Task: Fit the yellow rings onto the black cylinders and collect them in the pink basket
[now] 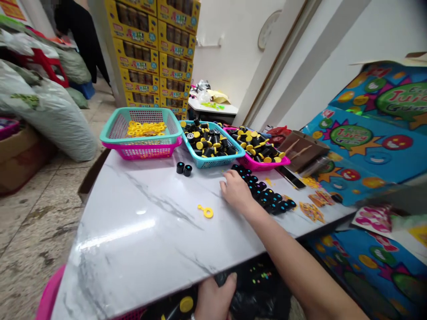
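Observation:
My right hand (236,191) rests on the white marble table (140,222), fingers curled down beside a row of small black caps (267,195) laid out in lines. Whether it holds one is hidden. A yellow ring piece (206,211) lies loose just left of that hand. My left hand (215,298) is below the table's near edge, fingers bent over a black plastic bag (256,289) with a yellow cap (186,304) next to it. Two single black caps (183,168) stand apart near the baskets.
At the table's far side stand a teal-and-pink basket (143,116) of yellow rings, a blue basket (230,160) and a pink basket (263,166) of black-and-yellow caps. Colourful cartons (367,133) crowd the right. Stacked yellow boxes (150,49), sacks and a person in black are behind.

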`<state>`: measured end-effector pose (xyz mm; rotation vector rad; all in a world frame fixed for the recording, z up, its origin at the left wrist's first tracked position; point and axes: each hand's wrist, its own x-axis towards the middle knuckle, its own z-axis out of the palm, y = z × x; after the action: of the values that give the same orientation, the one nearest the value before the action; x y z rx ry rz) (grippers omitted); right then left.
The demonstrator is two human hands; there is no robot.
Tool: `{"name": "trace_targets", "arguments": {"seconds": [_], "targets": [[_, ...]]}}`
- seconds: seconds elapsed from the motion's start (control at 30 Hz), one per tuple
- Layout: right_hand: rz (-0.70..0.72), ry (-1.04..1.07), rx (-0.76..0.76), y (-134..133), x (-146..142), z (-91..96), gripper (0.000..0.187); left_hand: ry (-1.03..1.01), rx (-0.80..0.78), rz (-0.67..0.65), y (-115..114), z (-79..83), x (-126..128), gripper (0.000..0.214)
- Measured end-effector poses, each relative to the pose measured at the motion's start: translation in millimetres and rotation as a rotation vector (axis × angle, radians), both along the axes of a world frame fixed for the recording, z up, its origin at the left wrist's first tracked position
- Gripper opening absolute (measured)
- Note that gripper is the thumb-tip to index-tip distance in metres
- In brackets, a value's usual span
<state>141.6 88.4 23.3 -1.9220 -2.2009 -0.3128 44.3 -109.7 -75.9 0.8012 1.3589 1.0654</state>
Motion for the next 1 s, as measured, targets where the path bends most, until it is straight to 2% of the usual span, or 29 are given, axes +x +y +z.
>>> {"name": "trace_targets", "arguments": {"seconds": [0.1, 0.2, 0.43, 0.6, 0.73, 0.9, 1.0], "targets": [[-0.07, -0.037, -0.066, 50.9, -11.6, -6.1, 0.023, 0.006, -0.086, -0.02, 0.2, -0.5, 0.0, 0.028], [-0.111, -0.07, -0.113, 75.2, -15.6, -15.3, 0.02, 0.018, -0.101, -0.006, 1.0, -0.7, -1.7, 0.035], [-0.11, -0.139, 0.02, 67.2, -21.0, -23.6, 0.027, -0.012, -0.057, 0.037, 4.5, -0.2, -2.6, 0.04], [-0.065, -0.139, 0.054, 67.3, -25.6, -25.6, 0.03, 0.128, -0.125, 0.043, 0.9, -12.1, 4.9, 0.031], [-0.051, -0.132, 0.077, 70.2, -27.7, -27.8, 0.031, 0.161, -0.15, 0.039, 0.0, -18.9, 8.6, 0.027], [-0.042, -0.107, 0.094, 71.5, -27.2, -20.1, 0.033, 0.106, -0.145, 0.043, 2.1, -14.7, 6.4, 0.033], [-0.04, -0.087, 0.076, 81.9, -22.8, -11.4, 0.037, 0.059, -0.13, 0.017, 3.3, -10.7, 4.6, 0.04]]}}
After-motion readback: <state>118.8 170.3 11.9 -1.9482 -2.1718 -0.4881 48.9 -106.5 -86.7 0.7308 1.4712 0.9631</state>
